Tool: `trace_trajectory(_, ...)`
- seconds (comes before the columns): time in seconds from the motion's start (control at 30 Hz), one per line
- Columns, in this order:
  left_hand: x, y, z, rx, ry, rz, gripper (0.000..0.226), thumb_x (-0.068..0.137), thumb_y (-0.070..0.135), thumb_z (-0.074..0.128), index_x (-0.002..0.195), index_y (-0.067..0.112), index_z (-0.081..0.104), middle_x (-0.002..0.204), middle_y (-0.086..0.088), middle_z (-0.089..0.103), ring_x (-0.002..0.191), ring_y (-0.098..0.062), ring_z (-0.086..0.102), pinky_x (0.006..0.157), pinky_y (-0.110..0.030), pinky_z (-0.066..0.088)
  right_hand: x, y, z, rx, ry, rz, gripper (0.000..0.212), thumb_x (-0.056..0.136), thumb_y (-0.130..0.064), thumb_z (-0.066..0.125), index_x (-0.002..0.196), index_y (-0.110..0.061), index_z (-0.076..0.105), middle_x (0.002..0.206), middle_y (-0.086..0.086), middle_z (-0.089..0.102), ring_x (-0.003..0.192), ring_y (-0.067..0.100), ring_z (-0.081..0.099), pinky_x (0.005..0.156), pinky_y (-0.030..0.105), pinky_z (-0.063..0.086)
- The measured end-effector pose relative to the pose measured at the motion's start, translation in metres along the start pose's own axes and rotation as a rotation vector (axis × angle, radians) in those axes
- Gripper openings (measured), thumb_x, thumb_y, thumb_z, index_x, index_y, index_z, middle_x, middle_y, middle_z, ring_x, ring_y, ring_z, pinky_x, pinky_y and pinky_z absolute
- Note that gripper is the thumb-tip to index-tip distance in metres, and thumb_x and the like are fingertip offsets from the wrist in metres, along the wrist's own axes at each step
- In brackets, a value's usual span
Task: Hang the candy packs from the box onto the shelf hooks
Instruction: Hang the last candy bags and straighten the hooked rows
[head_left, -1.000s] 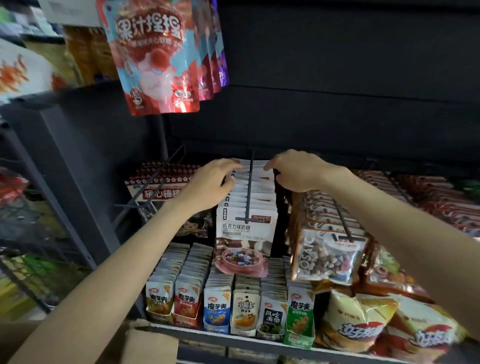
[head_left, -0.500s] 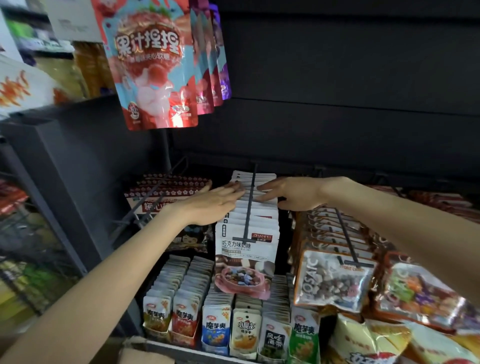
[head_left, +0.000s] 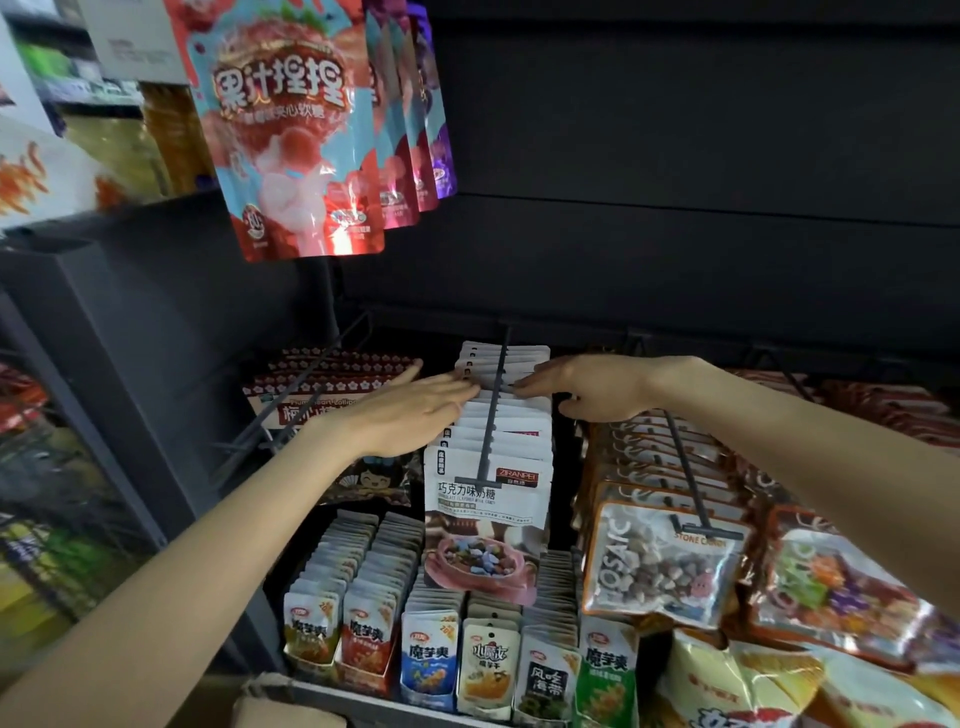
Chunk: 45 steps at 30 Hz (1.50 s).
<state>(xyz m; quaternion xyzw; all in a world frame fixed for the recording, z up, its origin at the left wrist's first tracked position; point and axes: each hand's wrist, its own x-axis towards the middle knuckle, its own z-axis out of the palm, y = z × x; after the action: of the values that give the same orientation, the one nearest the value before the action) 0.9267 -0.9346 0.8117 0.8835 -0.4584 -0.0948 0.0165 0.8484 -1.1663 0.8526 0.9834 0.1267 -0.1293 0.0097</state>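
White-topped candy packs (head_left: 491, 415) threaded in a tight row on black centre hook (head_left: 492, 410), front pack hanging lowest behind hook's crossbar. Box named in task not clearly identified; only a brownish corner at bottom edge, unsure.

Near: small snack sachets (head_left: 457, 660) standing in trays on lower shelf edge (head_left: 363, 701), beneath the row. Not involved.

Mid: left hand (head_left: 410, 410) flat, fingers (head_left: 457, 387) straight and together, tips touching pack tops on left side of row. Right hand (head_left: 592, 387) opposite, fingers lightly bent, tips resting on pack tops right of the hook rod. Nothing gripped by either; both laid loosely open against the row, hook rod running between them.

Judged step: squaring and pushing hung packs back along hook. Done well by pressing evenly from both sides, sliding along rod axis, keeping header holes from riding up or tearing, avoiding neighbouring mosaic candy bags (head_left: 660, 566).

Far: rearmost packs near dark back panel (head_left: 675, 270), beyond fingertips, untouched.
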Motion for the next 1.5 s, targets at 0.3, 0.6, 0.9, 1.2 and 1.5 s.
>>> trace_trajectory(0.3,-0.003,0.014,-0.012,-0.055,0.008,-0.031,0.047,0.106,0.031,0.008,0.153,0.025,0.011,0.159,0.011,0.007,0.120,0.011,-0.003,0.101,-0.013,-0.013,0.001,0.004,-0.001,0.012,-0.046,0.018,0.068,0.093,-0.001,0.047,0.150,-0.032,0.029,0.157,-0.010,0.028,0.144,0.012,0.025,0.117,0.033,0.027)
trace_trajectory(0.6,0.023,0.000,-0.008,-0.122,0.394,0.011,0.037,0.104,0.027,0.035,0.121,0.013,0.064,0.122,-0.004,0.065,0.112,-0.019,0.061,0.100,-0.033,0.045,0.018,0.001,-0.008,0.012,0.283,0.139,0.022,0.096,-0.015,0.050,0.112,-0.018,0.066,0.117,0.005,0.062,0.098,0.022,0.059,0.084,0.031,0.049)
trace_trajectory(0.9,0.065,-0.008,-0.024,0.095,0.413,-0.062,0.017,0.094,0.026,0.060,0.108,0.023,0.069,0.120,0.002,0.064,0.108,-0.019,0.059,0.095,-0.031,0.041,0.031,-0.009,-0.012,-0.154,0.282,0.214,0.012,0.094,-0.021,0.054,0.096,-0.019,0.065,0.102,0.001,0.063,0.093,0.023,0.059,0.081,0.034,0.047)
trace_trajectory(1.2,0.068,-0.017,0.000,0.536,0.525,0.010,0.018,0.096,0.023,0.051,0.106,0.017,0.065,0.118,0.001,0.059,0.109,-0.020,0.050,0.091,-0.032,0.031,0.031,-0.005,-0.006,-0.091,0.323,0.226,0.016,0.093,-0.019,0.051,0.095,-0.017,0.067,0.102,0.003,0.064,0.094,0.025,0.059,0.081,0.033,0.046)
trace_trajectory(1.5,0.065,-0.022,0.000,0.411,0.577,0.059,0.020,0.097,0.024,0.050,0.104,0.014,0.066,0.113,-0.001,0.065,0.102,-0.022,0.061,0.098,-0.032,0.033,0.030,-0.003,-0.003,-0.074,0.320,0.231,0.012,0.094,-0.019,0.054,0.095,-0.018,0.065,0.102,0.002,0.064,0.092,0.024,0.060,0.080,0.034,0.049)
